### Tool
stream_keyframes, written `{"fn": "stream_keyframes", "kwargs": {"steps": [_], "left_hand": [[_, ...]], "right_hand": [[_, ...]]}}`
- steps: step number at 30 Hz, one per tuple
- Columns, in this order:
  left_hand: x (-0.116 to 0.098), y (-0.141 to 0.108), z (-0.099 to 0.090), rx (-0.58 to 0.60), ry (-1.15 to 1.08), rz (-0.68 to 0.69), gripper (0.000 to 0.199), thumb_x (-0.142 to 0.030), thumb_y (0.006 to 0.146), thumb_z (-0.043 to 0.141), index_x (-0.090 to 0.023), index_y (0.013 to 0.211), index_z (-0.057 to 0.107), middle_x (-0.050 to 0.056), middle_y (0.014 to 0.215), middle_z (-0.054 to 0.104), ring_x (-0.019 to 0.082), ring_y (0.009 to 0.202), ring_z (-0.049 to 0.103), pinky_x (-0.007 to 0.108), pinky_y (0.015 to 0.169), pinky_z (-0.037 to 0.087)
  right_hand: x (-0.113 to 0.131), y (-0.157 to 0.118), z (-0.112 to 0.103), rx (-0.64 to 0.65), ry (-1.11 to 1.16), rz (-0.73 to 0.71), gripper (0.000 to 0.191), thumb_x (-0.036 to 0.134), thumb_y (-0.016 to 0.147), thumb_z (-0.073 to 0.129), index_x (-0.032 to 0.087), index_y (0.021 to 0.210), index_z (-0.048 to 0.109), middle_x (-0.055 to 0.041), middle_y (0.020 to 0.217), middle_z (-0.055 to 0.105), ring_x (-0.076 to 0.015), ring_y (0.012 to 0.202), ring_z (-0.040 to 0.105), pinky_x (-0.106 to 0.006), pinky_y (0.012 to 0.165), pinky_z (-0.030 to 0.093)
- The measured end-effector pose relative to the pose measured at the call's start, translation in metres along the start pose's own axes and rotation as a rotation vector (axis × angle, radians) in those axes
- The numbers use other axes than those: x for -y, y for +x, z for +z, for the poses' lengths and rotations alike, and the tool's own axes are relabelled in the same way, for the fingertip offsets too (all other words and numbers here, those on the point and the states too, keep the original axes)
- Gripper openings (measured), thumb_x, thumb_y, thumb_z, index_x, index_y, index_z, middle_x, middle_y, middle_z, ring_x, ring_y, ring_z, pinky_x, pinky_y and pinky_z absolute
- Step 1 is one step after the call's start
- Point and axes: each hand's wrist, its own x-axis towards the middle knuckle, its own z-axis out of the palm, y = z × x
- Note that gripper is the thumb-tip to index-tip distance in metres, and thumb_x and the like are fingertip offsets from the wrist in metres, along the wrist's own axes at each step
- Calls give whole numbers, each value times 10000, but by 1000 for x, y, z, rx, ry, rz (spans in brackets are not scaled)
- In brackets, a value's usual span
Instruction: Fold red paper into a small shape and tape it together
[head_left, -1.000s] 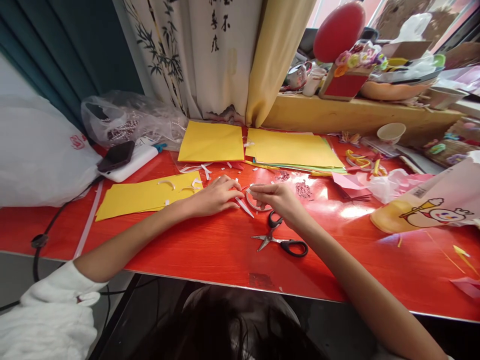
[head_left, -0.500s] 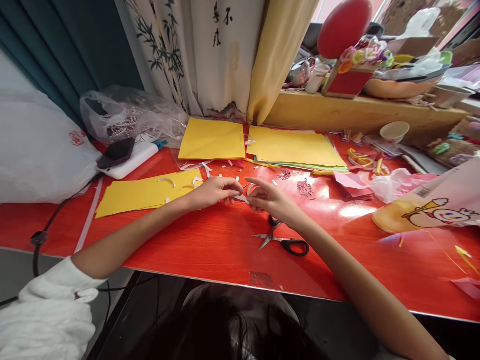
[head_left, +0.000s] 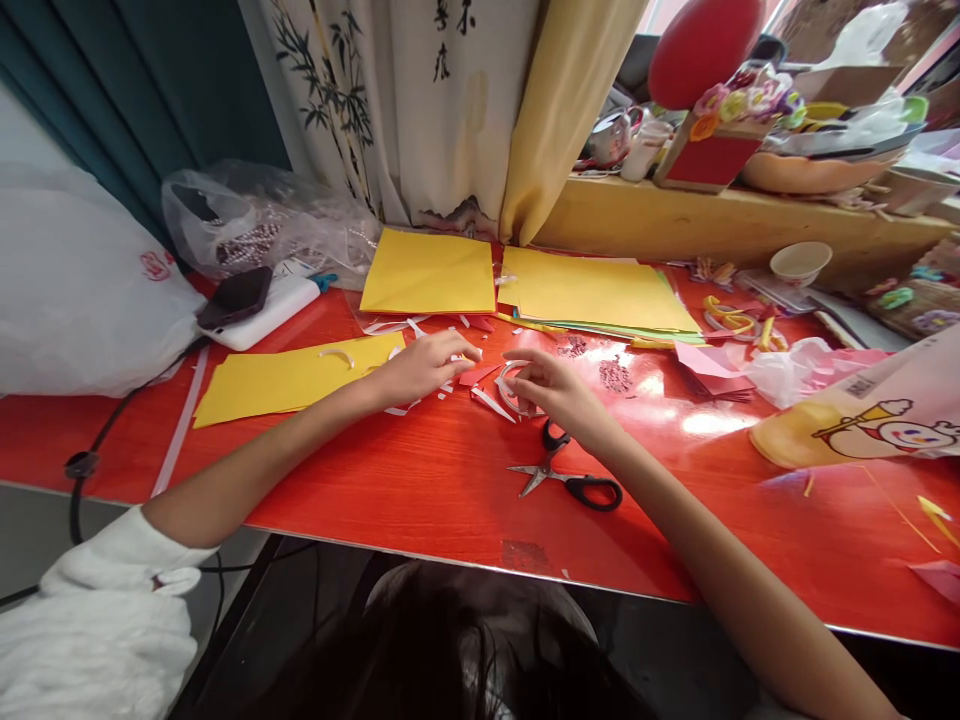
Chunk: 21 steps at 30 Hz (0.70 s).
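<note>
My left hand (head_left: 429, 368) hovers over scraps at the end of the yellow paper strips (head_left: 251, 385), fingers stretched forward, with nothing seen in it. Across a small gap, my right hand (head_left: 553, 392) is over a round tape roll (head_left: 504, 392), index finger and thumb apart; whether it touches the roll I cannot tell. A white paper strip (head_left: 493, 404) lies between the hands, beside a small red paper piece (head_left: 477, 375). Below my right hand, black-handled scissors (head_left: 559, 475) rest with blades spread, pointing left.
Stacks of yellow paper (head_left: 431, 272) and more coloured sheets (head_left: 592, 290) lie at the back. A phone (head_left: 238, 298) sits on a white box at left, near a white plastic bag (head_left: 82, 290). At right stand a drink cup (head_left: 862, 410) and a paper cup (head_left: 801, 262).
My hands have moved apart. The white strip that was between my fingers now lies on the table, and more of the tape roll shows. The view has shifted slightly.
</note>
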Motion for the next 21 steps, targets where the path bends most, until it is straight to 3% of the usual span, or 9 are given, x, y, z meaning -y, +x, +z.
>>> {"fn": "stream_keyframes", "kwargs": {"steps": [2,6,11,16,21], "left_hand": [[9,0,1,-84,126,3,290,-344,920,441,-149,1047,613,88,1086,584,200,1030,549,332,935,403],[19,0,9,-10,277,81,458,-517,847,538,-148,1113,588,100,1090,551,225,1009,528,340,890,419],[16,0,11,23,341,138,316,-339,934,437,-120,1002,655,104,995,628,216,951,549,319,839,417],[12,2,3,-52,147,-7,300,-269,924,442,-105,999,681,103,1015,685,204,943,597,323,868,430],[5,2,-1,-55,-151,-144,312,-291,911,450,-128,1071,663,65,997,695,162,882,621,280,809,459]], "right_hand": [[0,0,-2,-57,-2,-1,321,261,813,564,129,1105,536,39,659,518,-85,531,486,-238,509,390],[-1,2,-3,-133,28,33,314,269,811,563,121,1088,548,36,645,502,-85,515,469,-238,485,359],[-2,3,-2,-138,71,62,313,267,804,570,121,1079,542,31,676,510,-76,510,464,-231,468,341],[-5,3,-3,-121,79,48,323,272,791,595,130,1075,534,15,741,536,-81,542,490,-233,490,370],[-8,3,-4,-56,10,-93,276,291,840,559,161,1078,510,17,760,511,-94,588,502,-239,508,378]]}}
